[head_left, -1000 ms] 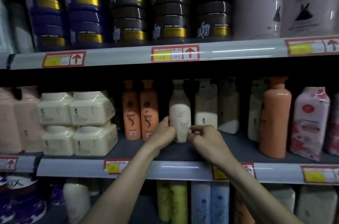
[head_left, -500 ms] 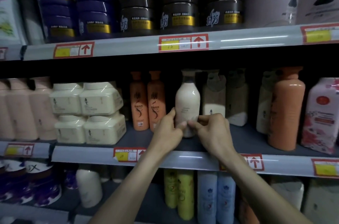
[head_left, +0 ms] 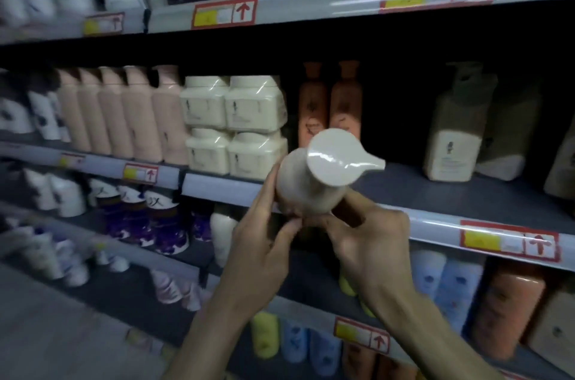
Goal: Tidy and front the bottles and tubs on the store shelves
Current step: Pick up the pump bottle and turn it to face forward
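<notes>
Now cream pump bottle point(head_left: 306, 189), gripped between left hand point(head_left: 264, 242), right hand point(head_left: 370, 242)

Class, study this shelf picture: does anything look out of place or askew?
Yes. The cream pump bottle is off the shelf, tipped toward the camera, gripped by the left hand and right hand. A gap shows right of the orange bottles.

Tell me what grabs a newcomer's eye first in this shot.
The cream pump bottle dominates the centre, off the shelf and tipped toward the camera, its pump top facing us, held by the left hand and right hand. Behind it to the left, four cream tubs sit stacked two by two on the middle shelf.
</notes>
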Tool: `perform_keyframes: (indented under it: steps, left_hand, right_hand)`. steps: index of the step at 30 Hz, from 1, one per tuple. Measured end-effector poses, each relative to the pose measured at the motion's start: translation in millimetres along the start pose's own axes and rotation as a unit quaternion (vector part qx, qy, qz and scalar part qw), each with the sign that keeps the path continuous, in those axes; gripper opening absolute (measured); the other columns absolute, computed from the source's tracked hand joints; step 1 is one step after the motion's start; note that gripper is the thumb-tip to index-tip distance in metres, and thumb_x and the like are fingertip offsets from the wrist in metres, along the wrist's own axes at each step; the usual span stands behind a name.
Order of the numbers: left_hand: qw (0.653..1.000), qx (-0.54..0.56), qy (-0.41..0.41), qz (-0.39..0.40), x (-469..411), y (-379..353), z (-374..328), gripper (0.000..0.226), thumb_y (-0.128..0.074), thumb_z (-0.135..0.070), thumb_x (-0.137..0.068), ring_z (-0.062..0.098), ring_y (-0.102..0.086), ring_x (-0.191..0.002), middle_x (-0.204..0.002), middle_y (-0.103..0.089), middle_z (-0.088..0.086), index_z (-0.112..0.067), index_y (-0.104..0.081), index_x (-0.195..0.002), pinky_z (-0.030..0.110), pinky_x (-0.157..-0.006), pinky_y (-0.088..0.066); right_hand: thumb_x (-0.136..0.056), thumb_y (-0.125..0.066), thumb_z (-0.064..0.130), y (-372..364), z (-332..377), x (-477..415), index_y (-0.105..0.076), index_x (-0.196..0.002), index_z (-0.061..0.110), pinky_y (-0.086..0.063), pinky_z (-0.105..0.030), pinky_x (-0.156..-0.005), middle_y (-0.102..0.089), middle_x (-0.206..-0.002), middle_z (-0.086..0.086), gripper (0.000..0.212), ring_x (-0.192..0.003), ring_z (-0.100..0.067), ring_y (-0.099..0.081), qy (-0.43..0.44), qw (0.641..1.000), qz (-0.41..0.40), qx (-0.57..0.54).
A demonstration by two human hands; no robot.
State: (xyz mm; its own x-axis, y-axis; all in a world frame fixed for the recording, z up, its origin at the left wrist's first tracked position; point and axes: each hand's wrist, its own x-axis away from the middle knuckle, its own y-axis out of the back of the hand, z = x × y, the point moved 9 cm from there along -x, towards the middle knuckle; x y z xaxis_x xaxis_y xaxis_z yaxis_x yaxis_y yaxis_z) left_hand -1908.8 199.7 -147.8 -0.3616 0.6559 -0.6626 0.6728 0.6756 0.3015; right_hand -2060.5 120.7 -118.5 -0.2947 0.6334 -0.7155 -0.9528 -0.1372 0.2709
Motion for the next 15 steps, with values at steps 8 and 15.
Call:
perform_keyframes:
  steps: [8, 15]
  left_hand:
    - [0.993, -0.037, 0.11, 0.015, 76, 10, 116, 0.066, -0.056, -0.018, -0.102, 0.014, -0.04, -0.147, -0.159, -0.041, -0.003, -0.022, -0.024, -0.159, 0.044, -0.117, -0.04]
    - [0.988, -0.074, 0.124, 0.047, 66, -10, 188, 0.059, -0.056, -0.029, -0.103, 0.013, -0.041, -0.145, -0.155, -0.035, 0.002, -0.013, -0.034, -0.156, 0.042, -0.114, -0.042]
  right_hand:
    - [-0.082, -0.086, 0.023, -109, -81, 72, -0.076, -0.121, 0.013, -0.038, 0.003, -0.074, -0.079, -0.096, 0.007, 0.041, -0.083, 0.0, -0.069, -0.01, 0.996, 0.076, 0.052]
    - [-0.09, -0.076, 0.022, -167, -151, 86, -0.066, -0.134, 0.027, -0.047, -0.004, -0.077, -0.077, -0.106, 0.012, 0.046, -0.097, 0.0, -0.069, -0.165, 0.977, 0.135, 0.017]
